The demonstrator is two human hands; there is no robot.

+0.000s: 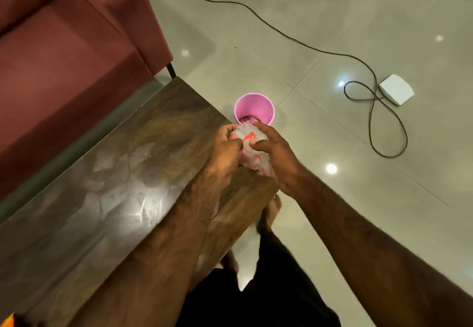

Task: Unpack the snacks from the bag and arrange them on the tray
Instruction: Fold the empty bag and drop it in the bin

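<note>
on a glossy tiled floor [332, 32], beside a maroon sofa [64, 57], a person stands at the corner of a dark wooden table [115, 173]. the left hand [226, 147] and right hand [276, 152] both curl round a crumpled white plastic bag [249, 145] with red print, held between them just above the table's far corner. a pink bin [254, 105] stands on the floor just beyond the hands. a black cable [281, 32] and a small white box [396, 89] lie well apart from them. no tray is in view. the bag looks emptied and balled up, so unpacking seems done. the next move likely calls for reaching over the bin and letting go.
</note>
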